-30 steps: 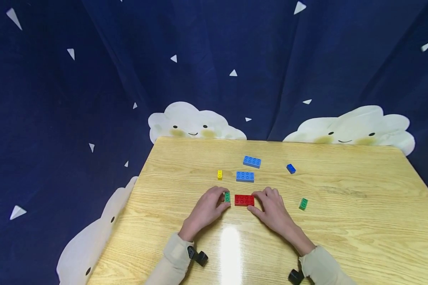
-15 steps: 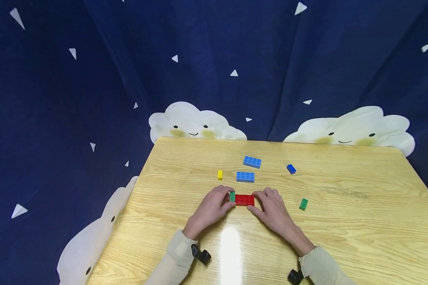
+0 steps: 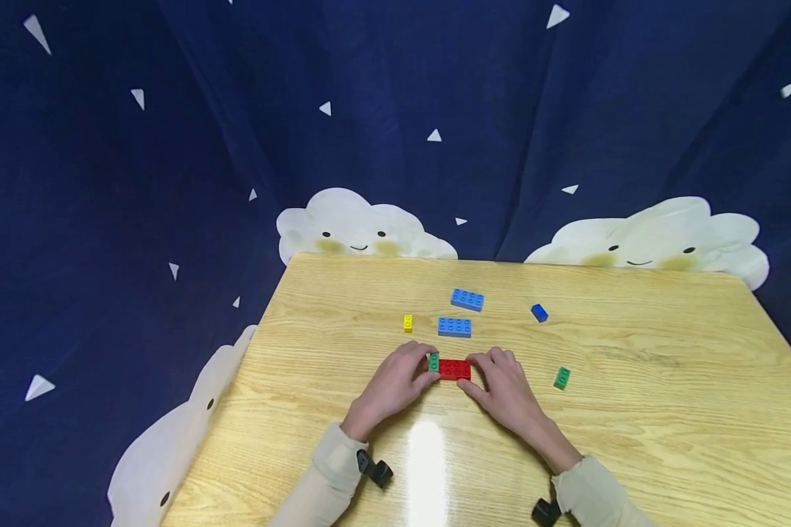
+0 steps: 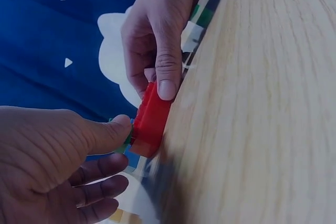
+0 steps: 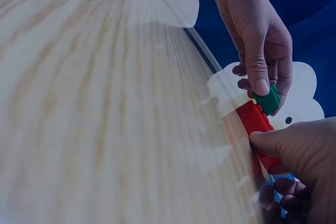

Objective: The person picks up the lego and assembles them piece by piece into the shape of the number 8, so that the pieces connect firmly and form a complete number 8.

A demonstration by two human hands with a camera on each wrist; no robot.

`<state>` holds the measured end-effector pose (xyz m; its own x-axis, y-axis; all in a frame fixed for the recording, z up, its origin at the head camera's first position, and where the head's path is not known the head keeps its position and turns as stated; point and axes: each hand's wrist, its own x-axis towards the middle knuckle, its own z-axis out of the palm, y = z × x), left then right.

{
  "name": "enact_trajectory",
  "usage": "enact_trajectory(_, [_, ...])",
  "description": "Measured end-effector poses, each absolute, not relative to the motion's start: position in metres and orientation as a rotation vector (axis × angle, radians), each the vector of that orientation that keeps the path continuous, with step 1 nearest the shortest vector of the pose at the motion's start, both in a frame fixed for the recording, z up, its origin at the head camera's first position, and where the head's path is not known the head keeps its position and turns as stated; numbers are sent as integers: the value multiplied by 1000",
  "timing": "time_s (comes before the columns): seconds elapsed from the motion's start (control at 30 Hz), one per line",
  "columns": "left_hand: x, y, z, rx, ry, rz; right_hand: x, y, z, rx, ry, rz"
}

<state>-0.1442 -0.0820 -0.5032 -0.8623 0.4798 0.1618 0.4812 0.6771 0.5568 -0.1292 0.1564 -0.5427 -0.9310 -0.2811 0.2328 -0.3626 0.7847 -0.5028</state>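
While the right grip (image 3: 501, 382) is clamped on the right end of the red brick (image 3: 455, 369), which appears to rest on the bench (image 3: 639, 417), the left grip (image 3: 395, 379) pinches the small green brick (image 3: 433, 362) at the red one's left end; whether it is seated cannot be told. To join them well, I would square the green brick across the end row, line up both studs, then press straight down evenly, with the red brick braced against sliding and fingertips clear of the seam
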Motion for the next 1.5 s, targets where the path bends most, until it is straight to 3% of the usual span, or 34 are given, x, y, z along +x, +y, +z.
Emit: enact_trajectory(1.5, [-148, -73, -518, -745, -2813, -883, -130, 157, -543, 516, -2844, 811])
